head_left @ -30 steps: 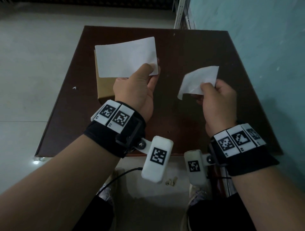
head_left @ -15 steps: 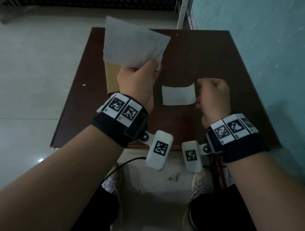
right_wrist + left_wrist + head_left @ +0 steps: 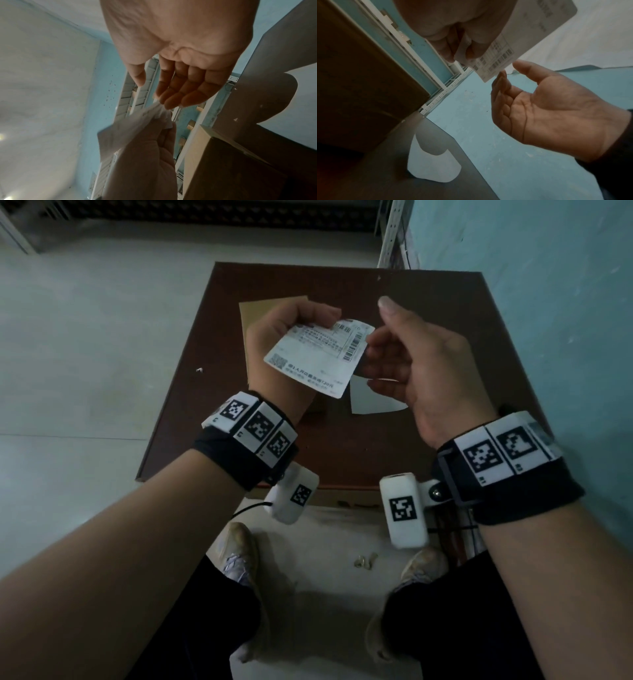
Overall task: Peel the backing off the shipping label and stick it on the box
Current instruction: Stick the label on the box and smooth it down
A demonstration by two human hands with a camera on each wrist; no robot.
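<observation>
Dark brown table (image 3: 428,313) stands beside a blue wall. Your left hand (image 3: 274,337) pinches the shipping label (image 3: 317,356) above it, printed side up. Your right hand (image 3: 421,361) is open, fingertips (image 3: 500,75) at the label's edge. Peeled backing (image 3: 373,402) lies on the table; the box (image 3: 260,306) sits behind your left hand.

My dark brown bench (image 3: 428,313) stands on a pale tiled floor (image 3: 85,354), beside a teal wall (image 3: 548,285) in dim light.
</observation>
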